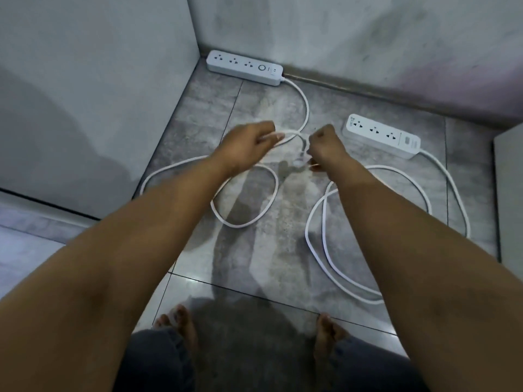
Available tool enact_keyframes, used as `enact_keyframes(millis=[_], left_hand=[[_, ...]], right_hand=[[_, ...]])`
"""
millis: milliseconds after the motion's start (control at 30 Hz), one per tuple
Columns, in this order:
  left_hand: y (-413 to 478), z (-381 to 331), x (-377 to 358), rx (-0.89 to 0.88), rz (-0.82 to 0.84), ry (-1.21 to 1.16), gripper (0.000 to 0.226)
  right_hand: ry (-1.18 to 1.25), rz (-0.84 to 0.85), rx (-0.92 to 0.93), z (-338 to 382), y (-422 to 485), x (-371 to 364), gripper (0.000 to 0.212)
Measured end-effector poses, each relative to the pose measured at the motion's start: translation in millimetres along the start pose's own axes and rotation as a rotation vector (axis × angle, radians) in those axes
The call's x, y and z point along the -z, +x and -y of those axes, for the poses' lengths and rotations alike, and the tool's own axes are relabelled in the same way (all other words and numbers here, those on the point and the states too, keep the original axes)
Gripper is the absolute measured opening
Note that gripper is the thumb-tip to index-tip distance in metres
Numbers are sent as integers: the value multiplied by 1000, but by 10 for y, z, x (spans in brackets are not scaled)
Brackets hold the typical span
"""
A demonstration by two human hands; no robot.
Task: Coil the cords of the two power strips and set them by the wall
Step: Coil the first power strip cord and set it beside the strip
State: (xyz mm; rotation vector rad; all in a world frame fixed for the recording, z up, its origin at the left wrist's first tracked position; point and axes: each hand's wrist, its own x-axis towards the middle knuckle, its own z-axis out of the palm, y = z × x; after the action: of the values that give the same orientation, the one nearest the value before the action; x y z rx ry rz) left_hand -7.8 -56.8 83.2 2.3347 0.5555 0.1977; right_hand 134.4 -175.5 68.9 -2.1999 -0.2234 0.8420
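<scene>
two strips: both white, both on the grey tile floor (254,281)
far strip (244,67): lies against the back wall (353,38), in the corner, sockets up
far strip cord (305,106): leaves its right end, curves down to the hands, then loops loose on the floor below the left forearm
near strip (381,135): on the floor right of the hands, apart from the wall, angled
near strip cord (319,244): sprawls in wide uncoiled loops under the right forearm
left hand (249,145): fingers closed around the far strip cord
right hand (322,147): fist closed on the same cord, near what looks like its plug; blurred
feet: bare, at bottom edge
</scene>
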Motion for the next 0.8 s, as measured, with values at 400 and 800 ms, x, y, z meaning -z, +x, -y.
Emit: enact_keyframes(millis=[400,800], left_hand=[[580,-235,424,105,-66,-410,32],[751,-6,723,253,272,-55,26]], right_hand=[[60,62,345,463,-95,152,19],[754,-167,111,888,18,780,23]])
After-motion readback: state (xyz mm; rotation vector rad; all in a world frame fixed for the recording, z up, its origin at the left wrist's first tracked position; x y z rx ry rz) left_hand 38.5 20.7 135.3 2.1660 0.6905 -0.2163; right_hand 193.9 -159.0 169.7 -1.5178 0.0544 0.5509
